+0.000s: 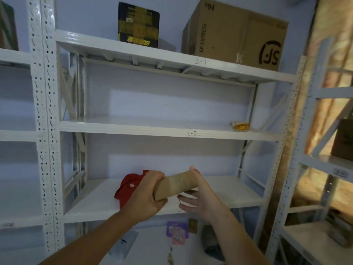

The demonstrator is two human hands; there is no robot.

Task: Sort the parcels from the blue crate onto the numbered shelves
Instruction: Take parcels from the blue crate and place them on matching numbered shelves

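A flat brown cardboard parcel (176,185) is held up in front of the third white shelf (229,194). My left hand (147,196) grips its near left end. My right hand (198,196) touches its right side with fingers spread, the thumb up along its far edge. A red parcel (128,186) lies on that shelf just behind my left hand. Above are the shelf marked 2-2 (133,128) and the shelf marked 2-1 (145,52). The blue crate is out of view.
A large SF Express carton (235,33) and a black-and-yellow box (138,25) stand on shelf 2-1. A small yellow packet (240,125) lies on shelf 2-2. Small parcels, one purple (176,229), lie on the lowest shelf. More white racks stand left and right.
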